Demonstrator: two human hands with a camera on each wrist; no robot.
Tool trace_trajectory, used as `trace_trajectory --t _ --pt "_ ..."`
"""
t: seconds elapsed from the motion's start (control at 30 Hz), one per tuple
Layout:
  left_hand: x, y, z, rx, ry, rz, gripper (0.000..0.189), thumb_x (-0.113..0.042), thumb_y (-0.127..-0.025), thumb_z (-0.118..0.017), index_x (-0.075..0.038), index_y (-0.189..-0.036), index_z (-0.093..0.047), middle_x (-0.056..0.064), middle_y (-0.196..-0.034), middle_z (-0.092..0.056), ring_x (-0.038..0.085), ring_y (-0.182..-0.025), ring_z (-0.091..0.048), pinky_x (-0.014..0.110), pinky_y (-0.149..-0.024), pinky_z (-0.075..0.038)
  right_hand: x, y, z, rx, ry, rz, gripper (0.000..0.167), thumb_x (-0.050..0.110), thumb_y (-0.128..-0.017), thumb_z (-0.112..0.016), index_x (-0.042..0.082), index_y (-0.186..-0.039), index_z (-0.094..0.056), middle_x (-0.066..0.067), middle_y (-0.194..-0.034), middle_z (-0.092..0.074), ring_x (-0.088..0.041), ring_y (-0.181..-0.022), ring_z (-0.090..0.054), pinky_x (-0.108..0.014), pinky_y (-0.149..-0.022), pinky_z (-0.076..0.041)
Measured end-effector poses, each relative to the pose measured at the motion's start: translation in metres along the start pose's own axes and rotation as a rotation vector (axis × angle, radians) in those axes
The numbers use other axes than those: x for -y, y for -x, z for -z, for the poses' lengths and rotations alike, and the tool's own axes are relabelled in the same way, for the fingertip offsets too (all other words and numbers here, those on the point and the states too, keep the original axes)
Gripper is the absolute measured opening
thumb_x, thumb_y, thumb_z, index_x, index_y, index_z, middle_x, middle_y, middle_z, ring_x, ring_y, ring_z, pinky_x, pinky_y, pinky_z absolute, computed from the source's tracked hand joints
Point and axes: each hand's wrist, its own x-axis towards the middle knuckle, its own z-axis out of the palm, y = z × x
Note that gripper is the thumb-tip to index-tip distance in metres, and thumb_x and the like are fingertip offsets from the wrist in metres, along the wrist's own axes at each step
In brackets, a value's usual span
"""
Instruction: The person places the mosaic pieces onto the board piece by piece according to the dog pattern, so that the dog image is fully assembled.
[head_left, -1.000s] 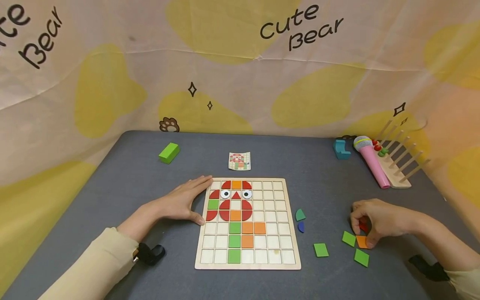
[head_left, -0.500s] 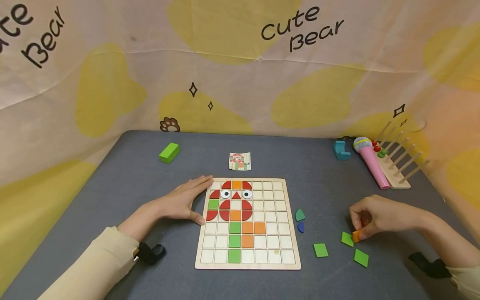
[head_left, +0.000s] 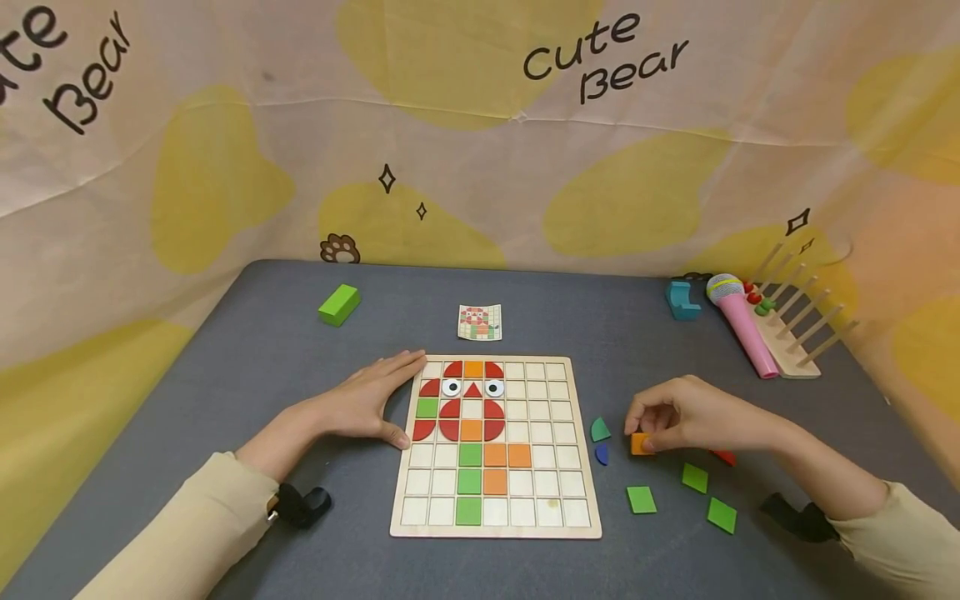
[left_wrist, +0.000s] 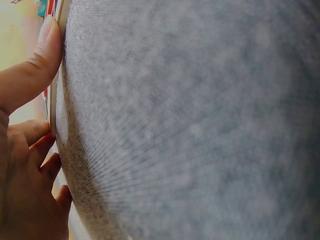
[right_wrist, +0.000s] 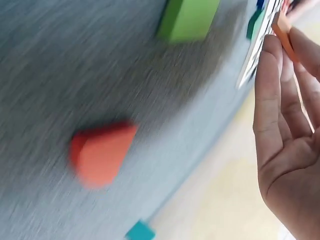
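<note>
A wooden grid board (head_left: 551, 533) lies in the middle of the table, with red, orange and green pieces and two eye pieces set in its left and middle squares. Along its left edge rests my left hand (head_left: 367, 400), fingers extended at the top corner and thumb lower down; the left wrist view shows the thumb (left_wrist: 42, 55) against the rim. My right hand (head_left: 693, 412) pinches an orange square tile (head_left: 641, 444) between thumb and fingers, right of the board and off the table. In the right wrist view the orange tile (right_wrist: 285, 35) is seen edge-on.
Several green tiles (head_left: 641, 500), a red piece (head_left: 724, 457), a green quarter piece (head_left: 600, 429) and a blue piece (head_left: 602, 454) lie right of the board. Farther back are a picture card (head_left: 480, 322), green block (head_left: 340, 305), teal block (head_left: 682, 300), pink microphone (head_left: 742, 325) and pegged rack (head_left: 798, 358).
My right hand took up the orange tile from beside the green tiles and carried it left toward the board. The red piece is partly uncovered. My left hand stays in place.
</note>
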Motion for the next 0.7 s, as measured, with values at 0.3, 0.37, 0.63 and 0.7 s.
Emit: trace_trajectory --t 0.3,0.37,0.63,0.7 --pt "0.001 0.0 0.0 -0.004 -0.009 -0.014 0.116 -0.049 -0.067 -0.086 -0.01 -0.158 -0.024 0.008 -0.167 -0.021 0.036 -0.155 -0.017 0.061 -0.124 -0.017 0.023 -0.033 -0.028 0.005 -0.033 -0.044 0.013 0.014 -0.086 -0.075 0.022 -0.096 -0.07 0.011 -0.08 -0.068 0.002 -0.071 -0.06 -0.021 -0.066 -0.055" --pt "0.001 0.0 0.0 -0.002 -0.007 -0.011 0.116 -0.049 -0.067 -0.085 -0.011 -0.158 -0.024 0.008 -0.167 -0.02 0.035 -0.155 -0.017 0.061 -0.124 -0.017 0.029 -0.039 -0.035 -0.005 -0.036 -0.037 0.014 0.013 -0.086 -0.075 0.022 -0.094 -0.07 0.01 -0.08 -0.067 0.002 -0.07 -0.059 -0.02 -0.065 -0.055" --pt "0.001 0.0 -0.001 -0.004 -0.001 -0.008 0.116 -0.048 -0.067 -0.086 -0.011 -0.158 -0.023 0.007 -0.167 -0.02 0.035 -0.155 -0.017 0.062 -0.123 -0.018 0.051 -0.056 -0.061 -0.082 -0.047 -0.021 0.014 0.008 -0.085 -0.075 0.02 -0.092 -0.071 0.009 -0.081 -0.067 0.004 -0.072 -0.057 -0.018 -0.066 -0.054" --pt "0.001 0.001 -0.001 -0.007 -0.003 -0.009 0.116 -0.049 -0.067 -0.086 -0.011 -0.158 -0.024 0.008 -0.167 -0.02 0.035 -0.155 -0.017 0.061 -0.124 -0.018 0.056 -0.06 -0.064 -0.104 -0.044 -0.033 0.016 0.005 -0.084 -0.074 0.019 -0.092 -0.072 0.008 -0.081 -0.068 0.003 -0.073 -0.057 -0.017 -0.067 -0.053"
